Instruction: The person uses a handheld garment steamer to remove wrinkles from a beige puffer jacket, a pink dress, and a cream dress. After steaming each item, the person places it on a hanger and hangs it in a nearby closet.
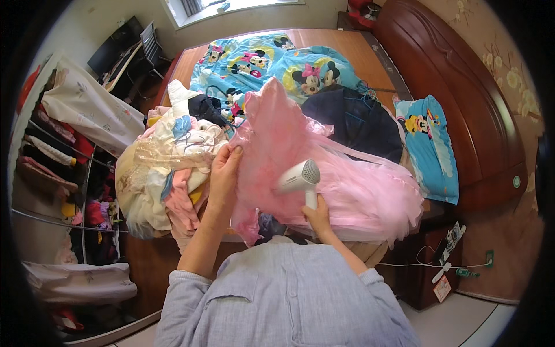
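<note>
A pink tulle dress (364,191) lies spread across the near side of the bed, its upper part raised in front of me. My left hand (226,161) pinches the satiny edge of this upper part between thumb and fingers. In my right hand (318,217) is the handle of a white hair dryer (299,178). Its nozzle points left at the raised pink fabric, close to it; whether they touch I cannot tell. The dryer's round grille faces up and right. A dark blue garment (355,121) lies just behind the dress.
Left of the dress is a heap of clothes (173,160). Blue cartoon-print bedding (260,65) covers the far bed, and a matching pillow (427,147) rests by the wooden headboard (455,86). A white cord (451,264) runs at right. Open wardrobe shelves (82,186) stand left.
</note>
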`<state>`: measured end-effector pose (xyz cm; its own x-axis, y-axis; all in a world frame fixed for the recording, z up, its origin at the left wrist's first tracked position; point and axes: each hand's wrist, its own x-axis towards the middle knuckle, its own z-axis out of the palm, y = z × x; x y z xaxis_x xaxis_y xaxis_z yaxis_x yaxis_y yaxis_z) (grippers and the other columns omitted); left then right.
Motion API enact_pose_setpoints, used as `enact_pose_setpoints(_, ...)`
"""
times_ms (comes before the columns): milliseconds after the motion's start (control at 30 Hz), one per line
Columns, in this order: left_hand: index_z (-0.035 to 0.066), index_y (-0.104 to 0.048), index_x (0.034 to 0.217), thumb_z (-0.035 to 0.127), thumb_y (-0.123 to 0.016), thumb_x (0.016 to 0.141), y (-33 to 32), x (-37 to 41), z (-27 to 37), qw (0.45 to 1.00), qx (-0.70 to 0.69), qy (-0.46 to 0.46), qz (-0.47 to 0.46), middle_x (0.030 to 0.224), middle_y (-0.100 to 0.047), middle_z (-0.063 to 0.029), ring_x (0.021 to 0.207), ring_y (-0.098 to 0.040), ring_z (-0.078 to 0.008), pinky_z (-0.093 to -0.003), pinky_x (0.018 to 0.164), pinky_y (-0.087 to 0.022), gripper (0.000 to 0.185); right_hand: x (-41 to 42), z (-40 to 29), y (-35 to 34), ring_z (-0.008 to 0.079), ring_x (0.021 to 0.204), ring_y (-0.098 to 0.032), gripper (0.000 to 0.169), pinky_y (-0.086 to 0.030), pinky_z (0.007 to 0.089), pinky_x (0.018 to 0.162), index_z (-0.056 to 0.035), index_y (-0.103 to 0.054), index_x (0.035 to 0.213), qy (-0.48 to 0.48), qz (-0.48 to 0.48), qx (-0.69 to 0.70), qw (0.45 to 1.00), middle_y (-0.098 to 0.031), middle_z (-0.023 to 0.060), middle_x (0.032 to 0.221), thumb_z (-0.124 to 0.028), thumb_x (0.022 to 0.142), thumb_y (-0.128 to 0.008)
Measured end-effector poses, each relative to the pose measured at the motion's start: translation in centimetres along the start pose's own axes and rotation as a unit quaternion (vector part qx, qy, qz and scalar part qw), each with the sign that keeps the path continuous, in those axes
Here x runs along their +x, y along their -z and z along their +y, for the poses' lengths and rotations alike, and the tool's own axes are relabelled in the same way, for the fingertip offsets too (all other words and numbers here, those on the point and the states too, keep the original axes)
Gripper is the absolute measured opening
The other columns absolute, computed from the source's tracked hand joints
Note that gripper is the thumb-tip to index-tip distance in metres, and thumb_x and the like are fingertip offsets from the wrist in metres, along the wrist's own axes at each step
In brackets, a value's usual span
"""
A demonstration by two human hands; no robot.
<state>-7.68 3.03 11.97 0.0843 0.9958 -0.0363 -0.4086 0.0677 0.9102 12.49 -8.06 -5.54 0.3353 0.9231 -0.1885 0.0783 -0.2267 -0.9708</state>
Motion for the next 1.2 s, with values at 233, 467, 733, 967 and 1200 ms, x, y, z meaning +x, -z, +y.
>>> enact_pose_setpoints(233, 0.008, -0.058, 0.097, 0.015, -0.055, 0.09, 2.3, 0.4, -0.4, 0.997, 0.031, -0.034, 0.059, 0.083, -0.056, 0.0058, 0.069, -0.047, -0.0003, -0.0152, 0.061, -0.037, 0.011, 0.1, 7.7, 3.0, 0.0144, 0.047, -0.049, 0.025, -0.04, 0.0307, 0.043, -0.0032, -0.05, 0.086, -0.021, 0.164, -0.086, 0.982, -0.051, 0.0045, 0.062, -0.009, 0.067, -0.064)
enact_pose_setpoints(467, 0.01, -0.054, 0.085, 0.015, -0.055, 0.091, 2.2, -0.7, -2.6, 0.995, 0.074, -0.039, 0.053, 0.077, -0.05, 0.0088, 0.065, -0.04, 0.0011, -0.0146, 0.057, -0.031, 0.007, 0.3, -6.3, -5.3, 0.0095, 0.051, -0.048, 0.026, -0.04, 0.025, 0.044, -0.0055, -0.048, 0.094, 0.024, 0.0, 0.277, 0.96, -0.05, 0.0021, 0.066, -0.006, 0.074, -0.064)
enact_pose_setpoints(733, 0.011, -0.052, 0.083, 0.013, -0.053, 0.091, 1.2, -2.2, 0.4, 0.994, 0.021, -0.056, 0.095, 0.073, -0.047, 0.0084, 0.063, -0.038, 0.0005, -0.015, 0.056, -0.03, 0.008, 3.7, 8.4, -1.7, 0.0117, 0.05, -0.051, 0.03, -0.042, 0.028, 0.046, -0.005, -0.053, 0.094, -0.036, 0.109, -0.051, 0.992, -0.054, 0.0027, 0.066, -0.016, 0.071, -0.069)
enact_pose_setpoints(967, 0.005, -0.056, 0.104, 0.012, -0.055, 0.088, 7.0, -0.9, 9.2, 0.972, 0.088, -0.104, 0.19, 0.095, -0.059, -0.0019, 0.09, -0.055, -0.0095, -0.023, 0.082, -0.043, 0.017, 1.4, 7.8, 9.3, 0.0115, 0.044, -0.048, 0.031, -0.039, 0.0262, 0.038, -0.0037, -0.049, 0.097, -0.113, 0.291, 0.103, 0.945, -0.049, 0.0026, 0.061, -0.01, 0.071, -0.065)
enact_pose_setpoints(1200, -0.002, -0.049, 0.122, 0.024, -0.041, 0.095, 6.2, -2.5, 22.1, 0.847, 0.335, -0.413, -0.031, 0.12, -0.055, -0.0103, 0.109, -0.053, -0.0171, -0.0305, 0.094, -0.043, 0.039, 2.3, 3.0, 7.7, 0.0102, 0.044, -0.047, 0.024, -0.039, 0.0254, 0.038, -0.0066, -0.046, 0.088, -0.047, 0.23, 0.172, 0.957, -0.049, 0.0016, 0.064, -0.011, 0.074, -0.065)
